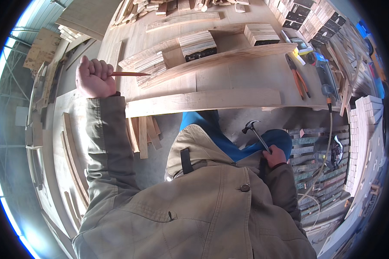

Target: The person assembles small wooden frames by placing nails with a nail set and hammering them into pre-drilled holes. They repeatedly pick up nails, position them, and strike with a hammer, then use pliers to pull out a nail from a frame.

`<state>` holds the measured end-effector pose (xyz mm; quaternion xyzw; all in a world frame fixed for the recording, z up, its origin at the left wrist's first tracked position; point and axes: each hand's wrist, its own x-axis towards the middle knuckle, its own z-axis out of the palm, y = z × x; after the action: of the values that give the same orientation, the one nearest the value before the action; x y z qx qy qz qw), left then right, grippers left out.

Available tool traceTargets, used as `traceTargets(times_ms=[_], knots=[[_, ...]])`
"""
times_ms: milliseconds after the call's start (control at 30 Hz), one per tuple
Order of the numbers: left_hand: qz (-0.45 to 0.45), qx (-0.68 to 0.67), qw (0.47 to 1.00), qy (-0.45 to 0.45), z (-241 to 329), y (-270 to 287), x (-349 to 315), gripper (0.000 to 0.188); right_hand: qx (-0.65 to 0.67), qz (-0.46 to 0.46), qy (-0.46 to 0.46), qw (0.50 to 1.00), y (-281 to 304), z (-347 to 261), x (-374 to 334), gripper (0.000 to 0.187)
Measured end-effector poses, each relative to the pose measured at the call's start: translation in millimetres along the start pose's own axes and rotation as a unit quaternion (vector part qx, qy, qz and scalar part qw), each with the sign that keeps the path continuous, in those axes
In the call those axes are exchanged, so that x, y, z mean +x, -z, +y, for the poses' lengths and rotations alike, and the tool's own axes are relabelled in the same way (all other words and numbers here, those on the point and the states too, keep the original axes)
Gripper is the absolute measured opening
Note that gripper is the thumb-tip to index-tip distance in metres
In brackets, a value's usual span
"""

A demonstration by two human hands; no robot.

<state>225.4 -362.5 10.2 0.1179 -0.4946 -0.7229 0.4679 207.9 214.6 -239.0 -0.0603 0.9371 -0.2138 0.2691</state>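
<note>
- The left hand (pixel 95 78) is closed in a fist around a red pencil (pixel 132 74), whose pointed end sticks out to the right of the fingers, over the nearest part of a wooden assembly.
- The right hand (pixel 276 156) is wrapped around the lower handle of a claw hammer (pixel 259 139); the hammer tilts up and to the left of that hand, with its dark head above the person's blue trousers (pixel 229 140).
- To the right of the left hand, on the wooden surface (pixel 246 77), two long boards (pixel 229 58) run side by side, with three layered wooden blocks (pixel 198 41) spaced out between them. The block nearest the left hand lies close to the pencil tip; the farthest is well apart from it.
- Below and to the right of the left hand, a flat plank (pixel 203 100) lies along the near edge of the surface.
- Beyond the left hand, past the long boards, lie a loose wooden strip (pixel 183 21) and a heap of wood pieces (pixel 173 6).
- Above and slightly right of the right hand, pliers with orange handles (pixel 298 80) lie on the surface.
- To the right of the right hand, a hose (pixel 330 125) hangs down in front of a slatted wooden stack (pixel 307 151).
- Well below the left hand and to its right, narrow wooden pieces (pixel 143 137) show beneath the surface's edge.
</note>
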Motion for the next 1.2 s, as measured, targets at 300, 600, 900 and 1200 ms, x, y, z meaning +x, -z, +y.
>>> traceTargets(times_ms=[300, 600, 900, 1200], knots=[[0.009, 0.018, 1.0, -0.002, -8, -13, 0, 0.045, 0.007, 0.01, 0.004, 1.0, 1, -4, -1, 0.034], [0.033, 0.064, 0.997, 0.007, -8, -20, 8, 0.047, 0.005, 0.006, 0.005, 1.0, 2, -4, -1, 0.034], [0.011, 0.124, 0.992, 0.028, -18, -45, 27, 0.047, 0.013, 0.014, 0.013, 1.0, 0, 0, -1, 0.034], [-0.055, 0.141, 0.988, 0.028, -38, -55, 33, 0.031, 0.036, 0.06, 0.032, 0.997, 0, 1, -11, 0.032]])
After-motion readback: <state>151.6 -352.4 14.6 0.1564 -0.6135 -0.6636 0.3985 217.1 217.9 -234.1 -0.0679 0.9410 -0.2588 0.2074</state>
